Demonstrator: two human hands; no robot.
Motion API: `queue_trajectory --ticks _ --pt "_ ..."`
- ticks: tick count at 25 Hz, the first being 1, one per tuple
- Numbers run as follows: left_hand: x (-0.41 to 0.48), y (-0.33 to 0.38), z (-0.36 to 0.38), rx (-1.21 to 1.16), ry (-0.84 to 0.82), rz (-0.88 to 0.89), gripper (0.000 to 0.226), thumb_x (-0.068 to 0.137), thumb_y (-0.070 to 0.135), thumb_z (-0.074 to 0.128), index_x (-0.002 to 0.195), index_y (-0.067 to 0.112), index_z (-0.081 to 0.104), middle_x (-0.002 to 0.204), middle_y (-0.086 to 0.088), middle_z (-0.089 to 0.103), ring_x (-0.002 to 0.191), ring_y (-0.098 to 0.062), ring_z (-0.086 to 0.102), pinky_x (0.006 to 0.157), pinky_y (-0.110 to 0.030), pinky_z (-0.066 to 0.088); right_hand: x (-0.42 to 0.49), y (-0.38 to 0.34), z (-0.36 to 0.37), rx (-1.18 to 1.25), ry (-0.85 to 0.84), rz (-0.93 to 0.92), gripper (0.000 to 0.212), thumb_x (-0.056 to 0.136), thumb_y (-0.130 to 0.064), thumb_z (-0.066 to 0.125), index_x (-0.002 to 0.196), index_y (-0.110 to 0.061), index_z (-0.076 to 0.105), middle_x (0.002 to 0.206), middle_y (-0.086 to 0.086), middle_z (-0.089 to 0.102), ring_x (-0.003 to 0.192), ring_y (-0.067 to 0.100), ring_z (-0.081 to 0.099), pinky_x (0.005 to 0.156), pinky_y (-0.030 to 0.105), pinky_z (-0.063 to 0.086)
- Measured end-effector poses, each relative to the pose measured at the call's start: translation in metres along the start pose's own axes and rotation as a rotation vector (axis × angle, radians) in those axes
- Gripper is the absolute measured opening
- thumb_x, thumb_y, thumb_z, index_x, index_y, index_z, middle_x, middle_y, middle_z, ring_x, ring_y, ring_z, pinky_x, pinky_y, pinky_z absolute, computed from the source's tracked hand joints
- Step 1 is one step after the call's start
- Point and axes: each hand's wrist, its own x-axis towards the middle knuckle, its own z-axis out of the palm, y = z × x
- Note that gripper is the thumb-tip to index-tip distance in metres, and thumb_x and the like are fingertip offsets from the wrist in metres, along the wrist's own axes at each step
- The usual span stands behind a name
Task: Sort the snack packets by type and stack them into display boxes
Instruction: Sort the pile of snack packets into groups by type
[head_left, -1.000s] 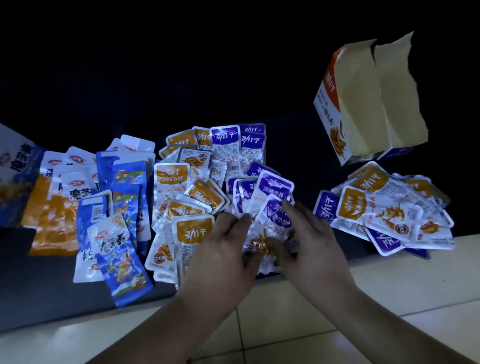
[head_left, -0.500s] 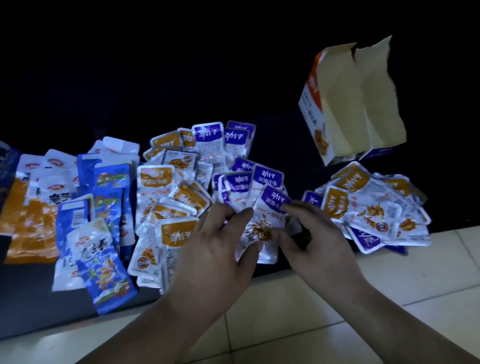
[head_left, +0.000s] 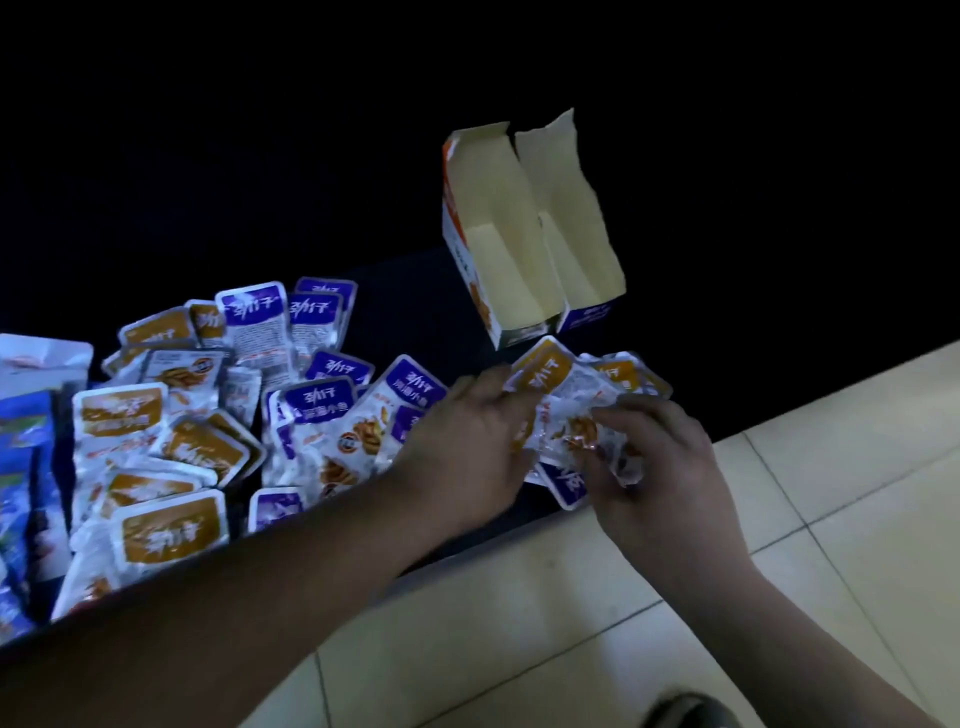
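Blue packets (head_left: 21, 467) lie far left on the dark desk (head_left: 415, 312), then orange-label packets (head_left: 156, 530) and purple-label packets (head_left: 322, 400) in a loose spread. My left grip (head_left: 467, 441) lies on the small mixed pile (head_left: 545, 364); I cannot tell whether it pinches anything. Two open display boxes (head_left: 498, 260) stand just behind. My right grip (head_left: 654, 457) is clenched round crumpled packets (head_left: 576, 431) of that pile.

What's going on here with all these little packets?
A person is sorting snacks by type. The left hand and the right hand both grip a small pile of orange and purple packets just in front of two open display boxes, which look empty so far. A bigger mixed heap lies to the left, not yet sorted.
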Motion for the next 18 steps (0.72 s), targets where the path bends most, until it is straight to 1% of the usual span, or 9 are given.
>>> queue_trajectory --ticks 2,4,6,8,10,11,14,16,18 --pt "0.030 0.000 0.009 -0.020 -0.082 -0.119 0.078 0.086 0.044 0.076 0.154 0.028 0.041 0.146 -0.006 0.052 0.127 -0.031 0.049 0.104 -0.038 0.045 0.002 0.010 -0.005 0.098 -0.037 0.110 0.048 0.082 -0.023 0.083 0.128 -0.020 0.067 0.129 -0.007 0.058 0.117 0.019 0.060 0.092 0.031 0.053" --pt "0.039 -0.005 0.016 -0.121 -0.071 -0.198 0.090 0.079 0.047 0.083 0.155 0.030 0.039 0.141 -0.002 0.056 0.125 -0.028 0.048 0.101 -0.035 0.044 0.002 0.015 -0.007 0.210 -0.064 0.172 0.050 0.086 -0.023 0.080 0.131 -0.032 0.061 0.119 -0.027 0.053 0.111 0.002 0.057 0.085 0.007 0.044" --pt "0.038 -0.008 0.022 -0.191 -0.016 -0.245 0.096 0.073 0.046 0.088 0.154 0.029 0.041 0.135 -0.002 0.056 0.123 -0.026 0.049 0.098 -0.036 0.045 0.003 0.016 -0.012 0.278 -0.086 0.172 0.055 0.086 -0.020 0.079 0.126 -0.049 0.053 0.113 -0.039 0.051 0.108 -0.008 0.055 0.078 0.000 0.042" --pt "0.038 -0.010 0.024 -0.203 0.028 -0.273 0.096 0.070 0.044 0.090 0.152 0.028 0.044 0.129 -0.003 0.054 0.121 -0.024 0.049 0.097 -0.039 0.048 0.006 0.016 -0.012 0.289 -0.114 0.138 0.063 0.085 -0.019 0.079 0.131 -0.050 0.048 0.120 -0.039 0.051 0.113 -0.010 0.054 0.084 0.008 0.048" --pt "0.039 -0.008 0.026 -0.223 0.053 -0.276 0.087 0.068 0.042 0.092 0.144 0.029 0.051 0.119 -0.001 0.052 0.116 -0.024 0.049 0.094 -0.039 0.049 0.010 0.017 -0.007 0.255 -0.131 0.149 0.069 0.082 -0.022 0.079 0.139 -0.045 0.048 0.128 -0.027 0.053 0.120 0.003 0.056 0.093 0.032 0.055" --pt "0.039 -0.008 0.026 -0.230 0.065 -0.266 0.082 0.068 0.039 0.092 0.139 0.029 0.055 0.115 0.001 0.051 0.114 -0.022 0.049 0.093 -0.037 0.048 0.013 0.017 -0.005 0.243 -0.129 0.177 0.074 0.081 -0.022 0.079 0.143 -0.045 0.046 0.130 -0.021 0.051 0.122 0.009 0.056 0.093 0.039 0.056" --pt "0.032 -0.008 0.025 -0.302 0.165 -0.250 0.061 0.073 0.029 0.091 0.126 0.022 0.062 0.114 0.008 0.051 0.110 -0.016 0.053 0.088 -0.029 0.048 0.019 0.018 -0.005 0.256 -0.112 0.200 0.083 0.081 -0.013 0.079 0.150 -0.039 0.042 0.134 -0.014 0.041 0.123 0.009 0.053 0.091 0.037 0.059" --pt "0.027 -0.006 0.013 -0.449 0.204 -0.285 0.040 0.080 0.022 0.087 0.111 0.024 0.061 0.108 0.010 0.063 0.098 -0.011 0.064 0.078 -0.025 0.055 0.019 0.019 -0.009 0.238 -0.112 0.169 0.088 0.082 -0.009 0.080 0.156 -0.029 0.037 0.142 -0.010 0.036 0.126 0.001 0.044 0.097 0.028 0.053" --pt "0.019 -0.003 -0.004 -0.653 0.218 -0.384 0.030 0.085 0.019 0.083 0.104 0.026 0.060 0.099 0.010 0.073 0.087 -0.006 0.072 0.071 -0.030 0.061 0.016 0.020 -0.010 0.187 -0.093 0.160 0.090 0.082 -0.009 0.080 0.158 -0.025 0.034 0.146 -0.010 0.033 0.125 -0.006 0.036 0.099 0.026 0.047"
